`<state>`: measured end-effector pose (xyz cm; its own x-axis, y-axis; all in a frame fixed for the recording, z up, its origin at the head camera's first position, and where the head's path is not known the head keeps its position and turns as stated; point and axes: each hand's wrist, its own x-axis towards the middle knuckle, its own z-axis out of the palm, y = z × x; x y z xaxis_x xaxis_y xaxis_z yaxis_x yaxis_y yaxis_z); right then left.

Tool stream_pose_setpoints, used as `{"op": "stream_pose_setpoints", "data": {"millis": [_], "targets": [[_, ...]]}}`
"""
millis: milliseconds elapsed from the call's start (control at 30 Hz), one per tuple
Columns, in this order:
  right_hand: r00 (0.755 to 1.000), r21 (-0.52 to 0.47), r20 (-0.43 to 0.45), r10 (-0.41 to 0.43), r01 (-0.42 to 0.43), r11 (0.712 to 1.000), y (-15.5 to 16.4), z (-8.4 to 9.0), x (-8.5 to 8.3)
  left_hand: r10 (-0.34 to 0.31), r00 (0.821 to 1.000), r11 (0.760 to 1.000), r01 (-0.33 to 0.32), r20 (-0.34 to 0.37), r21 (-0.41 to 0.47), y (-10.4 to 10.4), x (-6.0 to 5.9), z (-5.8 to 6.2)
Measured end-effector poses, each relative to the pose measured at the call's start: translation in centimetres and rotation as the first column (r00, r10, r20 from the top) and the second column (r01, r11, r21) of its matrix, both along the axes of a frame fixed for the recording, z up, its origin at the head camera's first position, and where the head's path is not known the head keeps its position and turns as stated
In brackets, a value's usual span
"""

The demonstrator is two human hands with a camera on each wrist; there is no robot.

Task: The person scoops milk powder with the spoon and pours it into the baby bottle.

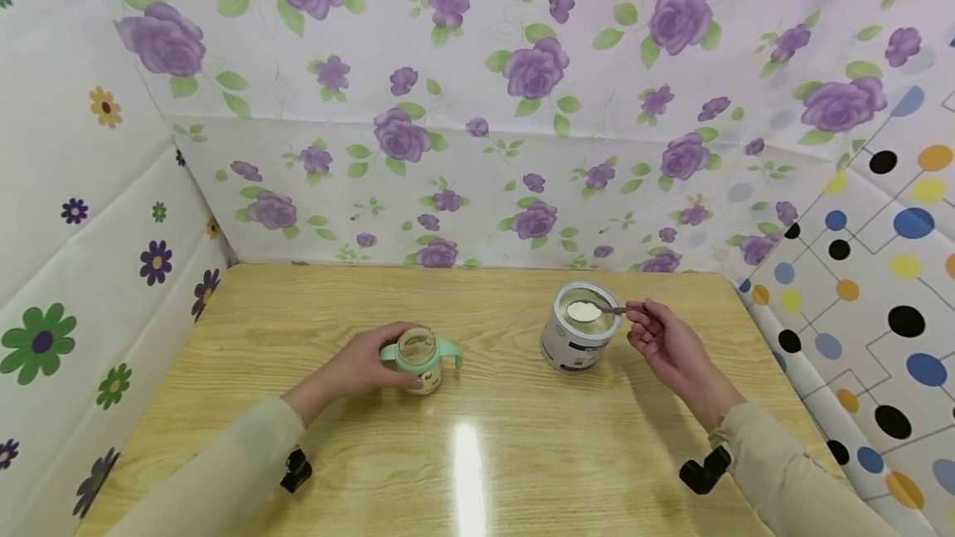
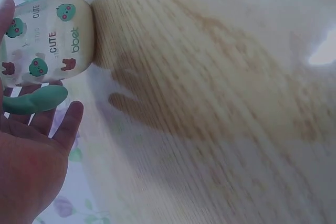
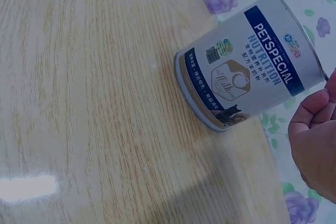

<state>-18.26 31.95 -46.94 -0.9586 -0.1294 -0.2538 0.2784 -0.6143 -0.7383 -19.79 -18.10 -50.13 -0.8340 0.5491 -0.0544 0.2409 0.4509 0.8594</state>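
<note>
The feeding bottle (image 1: 419,359) stands upright on the wooden table (image 1: 522,454), at about 9 o'clock from the powder tin (image 1: 578,330) and well apart from it. The left hand (image 1: 366,367) wraps the bottle's near side; in the left wrist view its fingers (image 2: 63,124) lie close together behind the green side handle (image 2: 37,99), curled about the printed body. The bottle mouth is open, with no cap seen. The right hand (image 1: 667,346) sits at 3 o'clock of the tin, thumb and fingertips pinching the stem of a spoon (image 1: 597,310) whose bowl, heaped with white powder, hangs over the tin's open top. Judgement: the bottle looks like a light, stiff, smooth plastic, liable to slide or tip on the glossy tabletop; best held round the body or by its two handles. The tin appears rigid metal and heavier, stable as it stands. The spoon is slim and its load loose, so it needs to be kept level.
</note>
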Motion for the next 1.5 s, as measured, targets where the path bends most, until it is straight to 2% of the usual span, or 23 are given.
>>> {"op": "stream_pose_setpoints", "data": {"millis": [400,667,933,1233,1500], "targets": [[1.0,-0.022,0.002,-0.001,0.001,1.0,0.1,0.3,0.1,0.004,1.0,1.0,-0.004,-0.016,-0.004,0.0,0.1,-0.1],[0.999,-0.023,-0.042,-0.012,0.012,1.0,0.2,1.1,0.0,-0.003,0.999,1.0,0.003,-0.032,-0.006,0.0,-0.1,-0.1],[1.0,-0.056,-0.015,-0.015,0.014,0.998,0.1,1.9,-0.1,-0.007,0.999,1.0,0.006,-0.041,-0.016,0.1,-0.3,-0.1],[0.997,-0.106,-0.075,0.001,-0.009,0.994,-1.8,5.0,-1.2,0.0,0.999,1.0,-0.001,-0.034,-0.02,-0.1,-0.1,0.0],[0.997,-0.085,-0.072,0.037,-0.043,0.995,-6.9,7.6,-2.3,0.007,1.0,1.0,-0.008,-0.024,-0.023,-0.1,0.2,0.0]]}}
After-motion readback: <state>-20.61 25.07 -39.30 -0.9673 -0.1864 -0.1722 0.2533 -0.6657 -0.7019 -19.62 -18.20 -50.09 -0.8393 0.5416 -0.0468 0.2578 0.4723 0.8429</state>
